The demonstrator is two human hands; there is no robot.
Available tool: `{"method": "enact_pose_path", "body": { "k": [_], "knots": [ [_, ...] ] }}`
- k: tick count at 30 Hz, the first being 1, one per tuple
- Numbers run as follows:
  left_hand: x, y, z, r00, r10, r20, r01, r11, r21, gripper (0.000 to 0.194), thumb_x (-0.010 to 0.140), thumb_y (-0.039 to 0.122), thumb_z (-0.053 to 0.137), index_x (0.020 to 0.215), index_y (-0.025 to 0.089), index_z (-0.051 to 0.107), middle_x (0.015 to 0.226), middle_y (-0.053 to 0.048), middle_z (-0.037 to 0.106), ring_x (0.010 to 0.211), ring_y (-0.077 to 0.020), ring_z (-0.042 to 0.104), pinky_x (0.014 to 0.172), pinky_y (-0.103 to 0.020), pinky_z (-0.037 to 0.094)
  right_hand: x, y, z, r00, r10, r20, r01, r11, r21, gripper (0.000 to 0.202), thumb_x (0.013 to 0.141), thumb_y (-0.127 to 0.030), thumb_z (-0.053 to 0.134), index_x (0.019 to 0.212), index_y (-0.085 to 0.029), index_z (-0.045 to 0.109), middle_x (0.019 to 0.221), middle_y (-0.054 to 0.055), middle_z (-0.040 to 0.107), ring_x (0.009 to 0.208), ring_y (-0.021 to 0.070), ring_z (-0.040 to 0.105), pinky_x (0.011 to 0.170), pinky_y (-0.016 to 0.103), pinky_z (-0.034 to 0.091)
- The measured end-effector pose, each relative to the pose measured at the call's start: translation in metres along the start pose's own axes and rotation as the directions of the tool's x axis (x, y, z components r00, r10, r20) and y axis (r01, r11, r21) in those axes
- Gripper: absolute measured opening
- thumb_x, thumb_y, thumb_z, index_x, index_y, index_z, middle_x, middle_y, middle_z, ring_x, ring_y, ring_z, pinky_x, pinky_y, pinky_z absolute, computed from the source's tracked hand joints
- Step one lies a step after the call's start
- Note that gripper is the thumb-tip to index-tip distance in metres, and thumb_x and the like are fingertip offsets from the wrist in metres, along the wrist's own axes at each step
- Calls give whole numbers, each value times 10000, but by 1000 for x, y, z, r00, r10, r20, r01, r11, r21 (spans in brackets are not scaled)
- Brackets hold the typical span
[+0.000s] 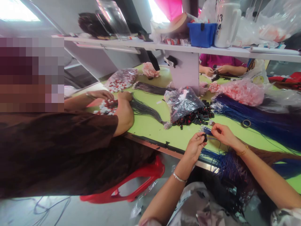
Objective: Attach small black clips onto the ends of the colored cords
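Note:
My left hand [195,143] pinches a small black connector housing [205,137] just above the table's front edge. A thin blue wire runs from the housing toward the right. My right hand [223,134] is closed, thumb and fingertips together, over the crimped ends of brown wires [212,123]; what lies between its fingertips is too small to make out. Close to both hands are the metal-tipped ends of blue wires [206,129]. Beyond them a pile of black connector housings [196,117] spills from a clear plastic bag [184,102].
Blue wires [263,121] and brown wires [268,154] stretch rightward, with a tape roll [246,123] on top. To the left a co-worker's arm [125,114] reaches over grey wires [147,108]. A red chair [150,172] stands below. A shelf [235,52] crosses above the table.

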State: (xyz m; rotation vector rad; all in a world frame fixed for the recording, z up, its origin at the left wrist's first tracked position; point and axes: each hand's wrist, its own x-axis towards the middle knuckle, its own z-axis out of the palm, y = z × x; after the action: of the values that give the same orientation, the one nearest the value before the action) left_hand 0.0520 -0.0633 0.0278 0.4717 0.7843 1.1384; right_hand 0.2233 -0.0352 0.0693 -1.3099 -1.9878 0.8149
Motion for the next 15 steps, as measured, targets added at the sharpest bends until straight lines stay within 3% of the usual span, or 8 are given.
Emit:
{"method": "enact_pose_path", "body": {
  "k": [5,15],
  "knots": [
    [1,-2,5,999,-11,45,13,998,-63,303,606,191,779,866,151,628,822,-13,576,711,-90,536,656,-212,450,-14,-8,5,1000,-3,19,1,997,71,73,762,-205,505,715,-168,547,600,-37,503,533,86,410,503,192,318],
    [3,-5,2,998,-30,61,35,997,-68,273,638,166,751,883,142,633,841,-19,571,715,-90,535,646,-207,441,-22,-10,11,995,-68,-66,60,990,-126,64,726,-158,519,667,-171,540,585,-30,507,532,92,424,527,209,307]
  ]
}}
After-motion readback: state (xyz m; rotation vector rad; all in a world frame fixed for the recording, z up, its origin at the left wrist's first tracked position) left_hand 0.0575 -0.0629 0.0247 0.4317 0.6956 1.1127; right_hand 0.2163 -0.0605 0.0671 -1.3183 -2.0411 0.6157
